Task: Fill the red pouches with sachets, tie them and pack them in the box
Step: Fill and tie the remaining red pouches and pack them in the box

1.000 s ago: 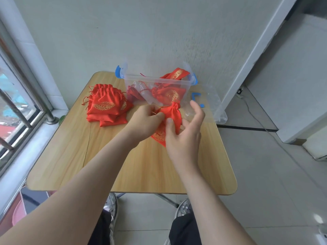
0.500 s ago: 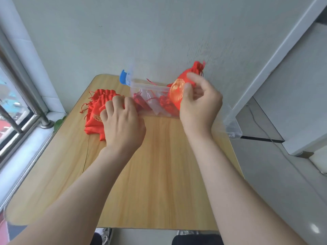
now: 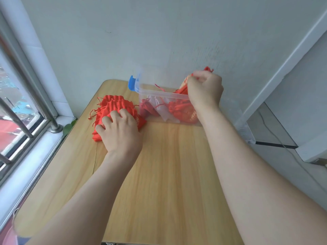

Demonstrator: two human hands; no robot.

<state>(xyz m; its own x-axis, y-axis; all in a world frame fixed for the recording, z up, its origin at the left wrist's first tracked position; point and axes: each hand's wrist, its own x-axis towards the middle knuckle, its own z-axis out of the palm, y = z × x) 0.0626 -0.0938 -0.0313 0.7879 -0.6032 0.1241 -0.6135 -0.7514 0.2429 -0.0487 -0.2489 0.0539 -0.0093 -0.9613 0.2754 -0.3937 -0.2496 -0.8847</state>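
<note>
A clear plastic box (image 3: 141,96) with a blue clip stands at the table's far edge against the wall. Inside it lie red tied pouches (image 3: 178,107) and pale sachets (image 3: 160,106). My right hand (image 3: 205,91) grips a filled red pouch (image 3: 184,84) with gold print over the box's right end; its tied top sticks up above my fingers. A pile of flat red pouches (image 3: 113,105) lies left of the box. My left hand (image 3: 120,129) rests on this pile, its fingertips curled down on the top pouch.
The wooden table (image 3: 168,174) stretches toward me. A window with metal bars (image 3: 26,110) runs along the left. The box's clear lid (image 3: 242,128) leans off the table's right side. The wall is right behind the box.
My right hand has carried the tied pouch from the table's middle up and over the box. My left hand has let go of it and moved left onto the pile.
</note>
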